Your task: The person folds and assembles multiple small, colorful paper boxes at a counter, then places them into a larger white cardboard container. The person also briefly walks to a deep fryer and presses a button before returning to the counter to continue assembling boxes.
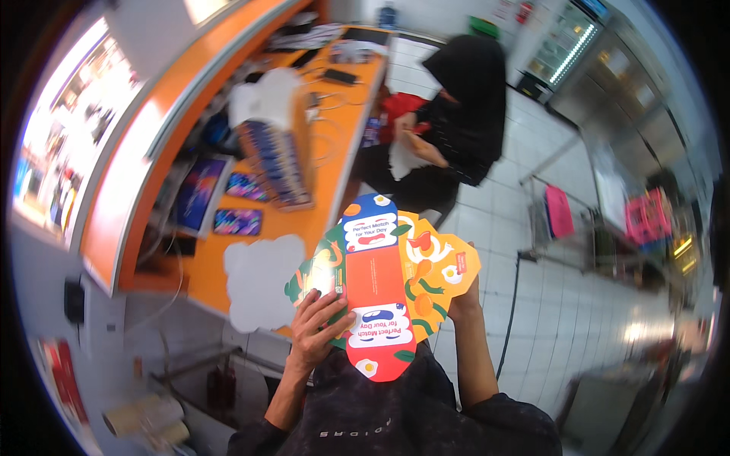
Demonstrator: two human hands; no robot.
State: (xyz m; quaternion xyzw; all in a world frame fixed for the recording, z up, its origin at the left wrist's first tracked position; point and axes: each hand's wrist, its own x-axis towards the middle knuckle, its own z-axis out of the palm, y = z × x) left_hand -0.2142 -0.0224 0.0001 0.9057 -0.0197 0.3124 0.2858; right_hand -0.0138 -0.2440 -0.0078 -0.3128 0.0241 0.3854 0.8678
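Note:
I hold a flat, die-cut cardboard box blank [380, 281] in front of my chest. It is printed in red, orange, green and blue with food drawings. My left hand [319, 327] grips its lower left edge, thumb on the printed face. Over on the other side, my right hand [465, 298] holds the orange flap from behind, mostly hidden by the card. A white blank of the same scalloped shape [258, 281] lies on the orange counter [334, 163] just left of it.
A stack of printed blanks [275, 163] stands on the counter, with phones, cables and a screen [199, 194] nearby. A person in black [456, 114] sits ahead, handling something red. Pink crates [646, 216] and a steel rack stand at right on the white tiled floor.

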